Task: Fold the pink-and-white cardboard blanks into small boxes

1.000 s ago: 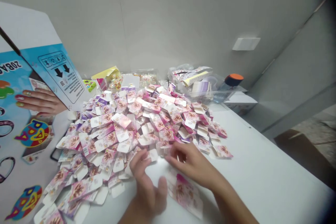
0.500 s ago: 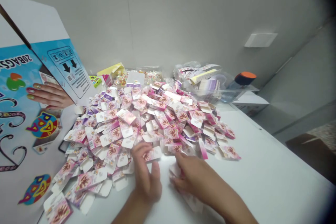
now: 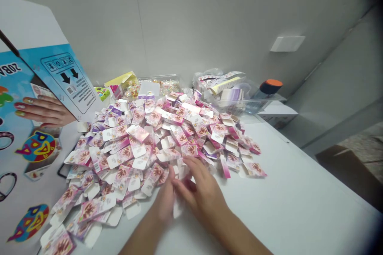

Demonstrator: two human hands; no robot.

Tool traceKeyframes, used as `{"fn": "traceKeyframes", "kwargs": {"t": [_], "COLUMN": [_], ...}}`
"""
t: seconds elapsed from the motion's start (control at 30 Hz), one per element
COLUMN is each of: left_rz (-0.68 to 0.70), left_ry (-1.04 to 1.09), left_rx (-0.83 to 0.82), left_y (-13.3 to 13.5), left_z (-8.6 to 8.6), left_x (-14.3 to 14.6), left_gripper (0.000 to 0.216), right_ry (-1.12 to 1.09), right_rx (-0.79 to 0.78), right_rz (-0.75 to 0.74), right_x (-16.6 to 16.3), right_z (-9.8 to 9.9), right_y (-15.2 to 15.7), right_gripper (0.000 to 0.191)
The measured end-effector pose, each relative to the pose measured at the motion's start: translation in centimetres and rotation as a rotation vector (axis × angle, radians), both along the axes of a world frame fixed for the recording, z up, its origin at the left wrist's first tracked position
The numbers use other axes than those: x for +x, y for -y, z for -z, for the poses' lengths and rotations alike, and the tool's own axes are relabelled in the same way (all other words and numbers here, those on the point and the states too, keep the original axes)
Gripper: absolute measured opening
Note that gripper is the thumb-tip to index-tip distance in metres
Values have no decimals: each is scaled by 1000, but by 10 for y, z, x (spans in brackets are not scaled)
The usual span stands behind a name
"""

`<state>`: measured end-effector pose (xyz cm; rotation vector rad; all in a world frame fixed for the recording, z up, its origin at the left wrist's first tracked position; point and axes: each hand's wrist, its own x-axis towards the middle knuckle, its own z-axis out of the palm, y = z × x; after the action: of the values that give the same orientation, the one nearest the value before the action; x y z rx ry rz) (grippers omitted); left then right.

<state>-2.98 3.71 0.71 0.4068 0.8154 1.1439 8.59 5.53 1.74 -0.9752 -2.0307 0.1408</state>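
Note:
At the near edge of a large pile of small pink-and-white printed cardboard boxes [image 3: 170, 127], my two hands are close together. Between them is one small cardboard box [image 3: 177, 207], its white side partly showing below the fingers. My right hand [image 3: 203, 191] curls over it, thumb toward the left hand and fingers reaching to the pile's front. My left hand [image 3: 164, 199] presses against the box from the other side; its fingers are mostly hidden and a little blurred. Many boxes in the pile have open flaps.
A big printed carton [image 3: 38, 127] stands at the left. Behind the pile are a clear tray of beads [image 3: 167, 85], a clear bin of packets [image 3: 233, 95] and a bottle with an orange-topped cap [image 3: 271, 86]. White tabletop [image 3: 269, 207] extends right.
My hands have come together around the small box, the right one moving leftward. A printed box now lies at the pile's edge by my left hand. The view has shifted slightly right.

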Motion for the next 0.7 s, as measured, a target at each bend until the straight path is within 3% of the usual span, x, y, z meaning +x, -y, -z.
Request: {"fn": "traceKeyframes", "kwargs": {"t": [0.13,0.23,0.37,0.47,0.6,0.7], "left_rz": [-134,-203,-181,-185,-229,-212], "left_ry": [-117,-284,-260,-295,-529,-513], "left_rx": [-92,-116,-102,-55,45,104], "left_y": [1,0,0,0,0,-4], "left_z": [1,1,0,4,14,10], "left_x": [-3,-6,-7,-6,-6,-7], "left_gripper": [66,65,70,69,59,57], "right_ry": [62,115,77,-70,-177,-134], "right_rx": [75,-27,-216,-348,-494,-466], "right_rz": [54,-91,-232,-254,-272,-300], "right_x": [-3,-2,-3,0,8,11], "right_z": [-1,-8,-14,-18,-21,-18], "right_y": [-1,0,5,7,3,-3], "right_gripper": [26,23,26,13,8,5]}}
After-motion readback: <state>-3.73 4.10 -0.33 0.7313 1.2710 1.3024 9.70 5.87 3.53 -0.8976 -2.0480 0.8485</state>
